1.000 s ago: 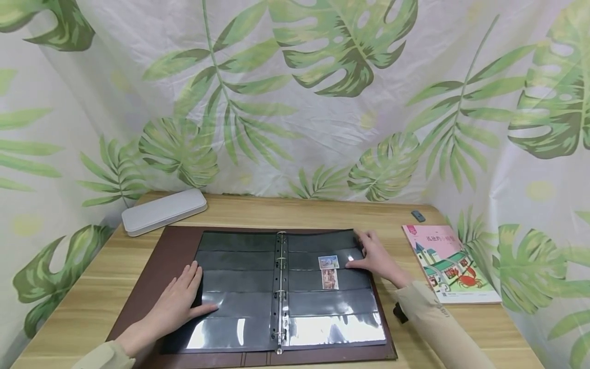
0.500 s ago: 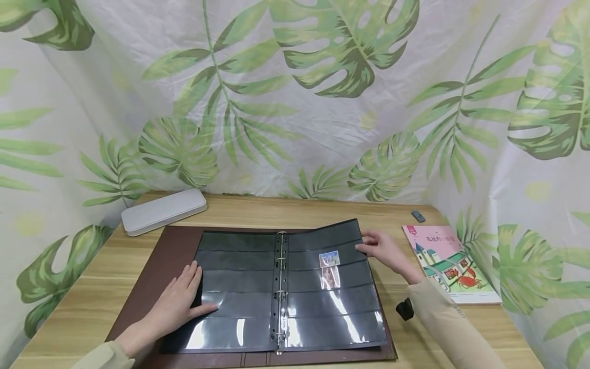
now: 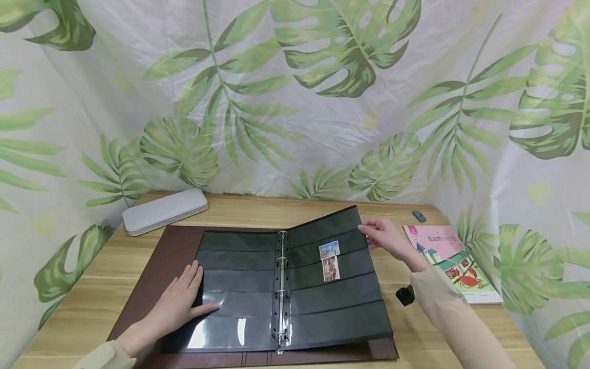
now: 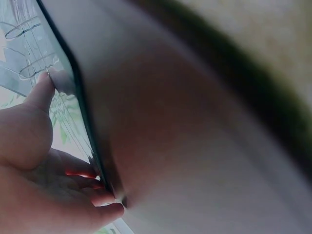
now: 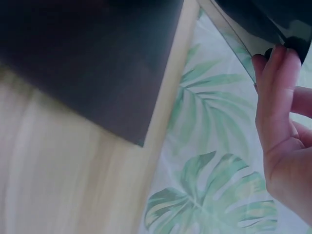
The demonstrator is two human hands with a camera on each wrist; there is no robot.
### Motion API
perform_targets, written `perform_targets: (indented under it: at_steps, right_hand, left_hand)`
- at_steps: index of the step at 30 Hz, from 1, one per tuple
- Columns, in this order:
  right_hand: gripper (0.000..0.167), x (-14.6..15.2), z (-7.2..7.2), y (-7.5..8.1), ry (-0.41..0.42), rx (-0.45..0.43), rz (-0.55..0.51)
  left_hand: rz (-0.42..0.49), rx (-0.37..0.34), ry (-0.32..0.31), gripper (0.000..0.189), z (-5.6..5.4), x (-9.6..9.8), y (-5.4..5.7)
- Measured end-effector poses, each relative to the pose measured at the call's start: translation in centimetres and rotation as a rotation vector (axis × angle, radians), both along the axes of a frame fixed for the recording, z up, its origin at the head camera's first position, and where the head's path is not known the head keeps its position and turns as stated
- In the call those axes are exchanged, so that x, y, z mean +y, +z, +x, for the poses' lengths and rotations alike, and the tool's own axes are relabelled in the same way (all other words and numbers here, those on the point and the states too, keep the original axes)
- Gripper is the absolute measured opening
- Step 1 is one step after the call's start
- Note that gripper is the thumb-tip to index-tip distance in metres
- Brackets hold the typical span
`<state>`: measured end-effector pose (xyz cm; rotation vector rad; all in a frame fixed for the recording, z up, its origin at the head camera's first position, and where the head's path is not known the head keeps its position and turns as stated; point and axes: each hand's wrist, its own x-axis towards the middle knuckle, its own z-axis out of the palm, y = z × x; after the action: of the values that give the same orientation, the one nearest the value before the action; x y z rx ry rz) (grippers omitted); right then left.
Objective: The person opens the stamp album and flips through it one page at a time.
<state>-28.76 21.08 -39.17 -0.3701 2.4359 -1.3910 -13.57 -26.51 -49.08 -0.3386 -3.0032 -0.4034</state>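
Observation:
A brown ring binder [image 3: 184,238] lies spread on the table, with black pocket pages either side of its metal rings [image 3: 282,292]. My left hand [image 3: 172,302] rests on the outer edge of the left page [image 3: 237,282], fingers straight and thumb stretched across it. My right hand [image 3: 387,239] pinches the outer edge of the right page [image 3: 338,307], which is raised at a slant off the cover. Two stamps, one blue [image 3: 329,249] and one reddish-brown [image 3: 331,269], sit one above the other in that page's pockets. In the right wrist view, the fingers [image 5: 280,78] hold the dark page edge.
A white case [image 3: 165,211] lies at the back left of the wooden table. On the right are a pink picture book [image 3: 454,264] and a small grey-blue object [image 3: 419,216]. A small black object [image 3: 405,295] shows beside the right sleeve. A leaf-patterned curtain [image 3: 258,128] surrounds the table.
My right hand has shifted from the page's upper right corner to its outer edge and raised it. The right page with both stamps now tilts up. My left hand stays in place.

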Motion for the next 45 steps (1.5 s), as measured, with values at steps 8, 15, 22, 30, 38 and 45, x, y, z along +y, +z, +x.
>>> perform_targets:
  at_steps: [8,15,22,30,38,45]
  right_hand:
    - [0.036,-1.2,-0.4,1.7,-0.009,0.008,0.011]
    - [0.034,-2.1,-0.5,2.8,-0.004,0.058,0.066]
    - [0.034,-2.8,-0.4,3.7,0.007,0.080,0.086]
    - [0.032,-3.5,-0.4,4.5,0.010,0.101,0.136]
    - [0.033,-4.5,-0.4,5.6,0.012,0.116,0.185]
    - [0.037,-5.2,-0.1,6.6,0.045,0.155,0.253]
  left_hand:
    - [-0.009,-0.001,0.001,0.102,0.0,0.1,-0.1]
    - [-0.001,-0.016,0.009,0.103,0.1,0.1,-0.1]
    - [-0.007,-0.002,0.007,0.102,0.1,0.1,0.1]
    - [0.004,-0.014,0.009,0.103,0.2,0.0,0.1]
    - [0.005,-0.015,0.012,0.103,0.2,-0.1,-0.1]
    - [0.004,-0.014,0.012,0.102,0.2,-0.1,-0.1]
